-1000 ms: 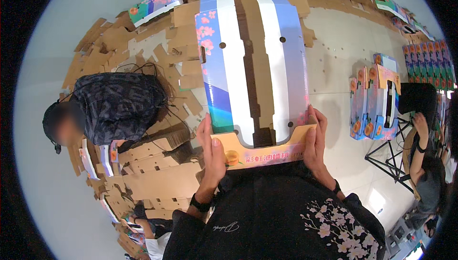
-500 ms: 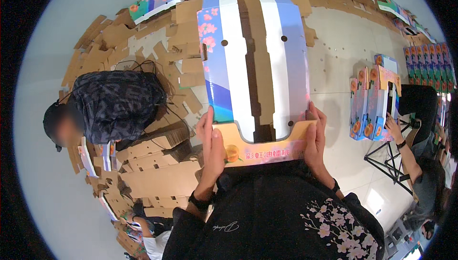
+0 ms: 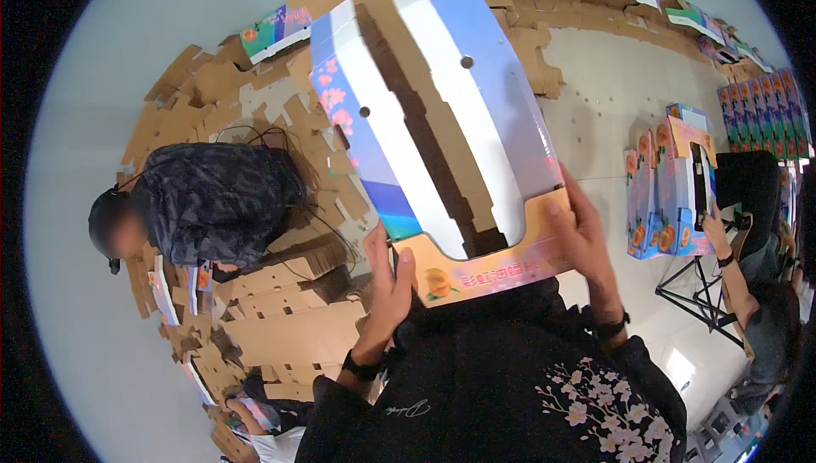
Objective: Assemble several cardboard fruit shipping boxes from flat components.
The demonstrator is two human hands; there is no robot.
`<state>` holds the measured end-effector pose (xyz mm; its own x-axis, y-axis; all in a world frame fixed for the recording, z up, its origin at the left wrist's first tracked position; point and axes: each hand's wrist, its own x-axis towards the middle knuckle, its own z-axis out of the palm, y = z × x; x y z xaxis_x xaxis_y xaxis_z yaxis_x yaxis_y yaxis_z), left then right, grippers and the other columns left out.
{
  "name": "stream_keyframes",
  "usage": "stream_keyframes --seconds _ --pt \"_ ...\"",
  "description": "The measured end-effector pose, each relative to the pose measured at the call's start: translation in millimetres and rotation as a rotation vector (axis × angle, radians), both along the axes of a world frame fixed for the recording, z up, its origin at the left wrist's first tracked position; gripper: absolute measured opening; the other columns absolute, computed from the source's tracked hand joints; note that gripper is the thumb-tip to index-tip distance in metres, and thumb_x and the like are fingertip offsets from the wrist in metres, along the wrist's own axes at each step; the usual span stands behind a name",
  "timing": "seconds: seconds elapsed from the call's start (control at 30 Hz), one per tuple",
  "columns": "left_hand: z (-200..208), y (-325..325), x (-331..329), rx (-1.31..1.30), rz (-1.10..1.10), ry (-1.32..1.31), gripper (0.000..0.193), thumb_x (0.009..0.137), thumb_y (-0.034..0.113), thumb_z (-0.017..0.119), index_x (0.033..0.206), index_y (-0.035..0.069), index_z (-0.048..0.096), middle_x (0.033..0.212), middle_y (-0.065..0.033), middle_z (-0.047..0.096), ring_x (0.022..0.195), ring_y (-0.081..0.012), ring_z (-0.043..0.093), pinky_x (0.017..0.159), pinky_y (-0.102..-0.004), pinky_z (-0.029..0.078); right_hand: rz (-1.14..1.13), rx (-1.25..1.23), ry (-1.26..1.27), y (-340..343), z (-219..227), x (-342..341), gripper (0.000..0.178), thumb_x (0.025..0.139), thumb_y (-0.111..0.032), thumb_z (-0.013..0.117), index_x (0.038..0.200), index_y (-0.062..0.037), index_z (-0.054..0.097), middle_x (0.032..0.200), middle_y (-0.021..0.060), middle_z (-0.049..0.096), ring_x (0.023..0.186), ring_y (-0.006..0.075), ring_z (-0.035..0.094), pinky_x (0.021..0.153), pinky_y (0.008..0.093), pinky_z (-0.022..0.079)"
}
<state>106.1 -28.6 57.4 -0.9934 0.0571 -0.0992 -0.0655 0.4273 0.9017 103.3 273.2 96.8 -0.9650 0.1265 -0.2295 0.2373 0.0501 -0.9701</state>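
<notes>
Between my two hands is a printed cardboard fruit box (image 3: 476,106), blue and purple with pink blossoms, its near end orange with a peach picture. White inner flaps lie along its open top, with a long gap showing the brown inside. My left hand (image 3: 390,280) grips the near left corner, thumb on the orange end panel and fingers along the side. At the near right corner my right hand (image 3: 586,229) is closed in the same way. The box is held in front of my chest, tilted with its far end to the left.
A person in a dark patterned jacket (image 3: 221,199) bends over stacked brown cardboard (image 3: 289,327) at left. To the right, another person's hand (image 3: 714,229) touches standing printed boxes (image 3: 671,191) by a black folding stand (image 3: 697,301). More boxes (image 3: 765,114) are stacked behind.
The box has turned counterclockwise, its far end swinging left and its near right corner rising a little. Both my hands have kept their hold. At right, the other person's hand has shifted slightly.
</notes>
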Motion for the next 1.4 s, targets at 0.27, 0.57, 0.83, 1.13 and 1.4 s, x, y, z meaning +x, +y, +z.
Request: stream_keyframes --seconds 0.27,0.57,0.83,1.13,1.4 --pt "137 -27 -80 -0.462 -0.174 0.955 0.05 0.086 0.015 0.069 0.131 0.002 0.052 0.129 -0.0139 0.055 0.121 -0.0317 0.046 0.104 -0.0433 0.035 0.459 0.745 0.46 21 127 -11 0.049 0.083 -0.01 0.067 0.132 -0.0134 0.061 0.147 0.013 0.049 0.131 0.0394 0.046 0.112 0.0503 0.034" --pt "216 -9 -141 -0.603 -0.888 0.549 0.084 0.061 0.048 0.085 0.13 0.008 0.06 0.137 -0.0138 0.055 0.124 -0.0353 0.052 0.105 -0.0464 0.039 0.77 0.827 0.669 21 145 -11 0.051 0.077 -0.008 0.074 0.125 -0.0222 0.066 0.14 -0.0034 0.058 0.123 0.0346 0.051 0.104 0.0486 0.042" --pt "224 -9 -108 -0.707 -0.958 0.45 0.103 0.053 0.046 0.089 0.141 0.008 0.051 0.138 -0.0141 0.054 0.123 -0.0376 0.052 0.105 -0.0486 0.038 0.71 0.788 0.677 33 133 -11 0.051 0.074 -0.009 0.078 0.122 -0.0203 0.067 0.137 -0.005 0.06 0.126 0.0325 0.053 0.105 0.0484 0.041" --pt "203 -32 -143 -0.405 -0.753 0.561 0.078 0.065 0.025 0.087 0.135 0.008 0.057 0.125 -0.0146 0.064 0.11 -0.0297 0.063 0.095 -0.0395 0.049 -0.026 1.009 0.871 36 134 -27 0.045 0.079 -0.008 0.073 0.122 -0.0084 0.063 0.138 0.0139 0.057 0.13 0.031 0.05 0.11 0.046 0.036" --pt "246 -52 -165 -0.078 -0.04 0.511 0.082 0.086 0.036 0.072 0.152 0.007 0.032 0.14 -0.026 0.05 0.126 -0.0296 0.054 0.104 -0.0354 0.043 -0.196 0.147 0.73 24 97 -63 0.031 0.095 -0.003 0.055 0.125 0.0027 0.056 0.128 0.0142 0.061 0.116 0.0202 0.058 0.101 0.0347 0.045"
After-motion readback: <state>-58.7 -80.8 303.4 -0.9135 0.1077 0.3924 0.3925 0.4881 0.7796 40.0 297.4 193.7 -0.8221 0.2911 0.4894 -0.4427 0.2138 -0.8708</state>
